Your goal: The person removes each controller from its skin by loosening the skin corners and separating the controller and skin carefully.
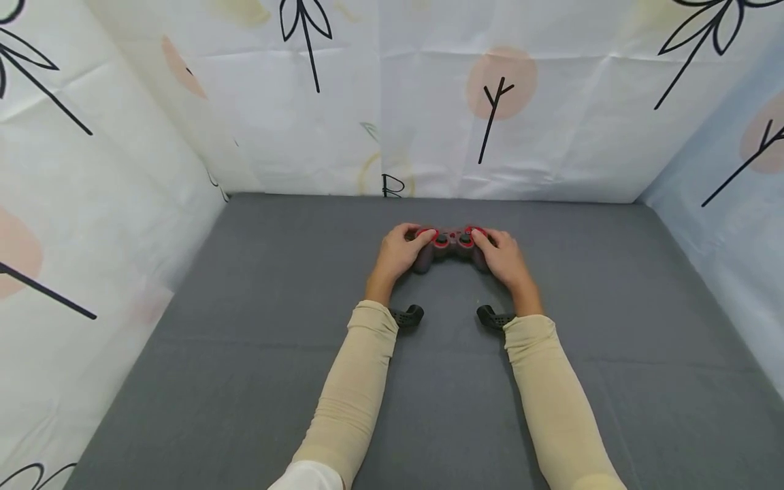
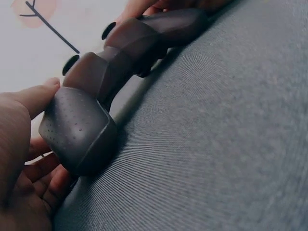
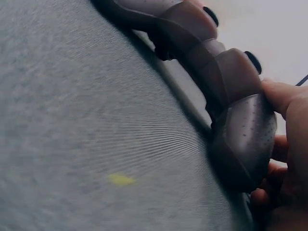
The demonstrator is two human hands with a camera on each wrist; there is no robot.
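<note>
A dark game controller point(image 1: 453, 246) with red rings round its thumbsticks is held between both hands, low over the grey cloth. My left hand point(image 1: 397, 253) grips its left side, thumb on top near the left stick and fingers curled behind and below. On the other side my right hand point(image 1: 503, 260) holds it the same way, its thumb near the right stick. In the left wrist view the controller's speckled left handle point(image 2: 79, 130) sits close to the cloth. The right wrist view shows the right handle point(image 3: 245, 139) with fingers partly hidden behind it.
Grey cloth point(image 1: 257, 292) covers the table. White printed sheets point(image 1: 429, 136) stand at the back and both sides. A black wrist mount point(image 1: 409, 316) juts inward from the left wrist, another point(image 1: 491, 318) from the right. A small yellow mark point(image 3: 121, 179) shows on the cloth.
</note>
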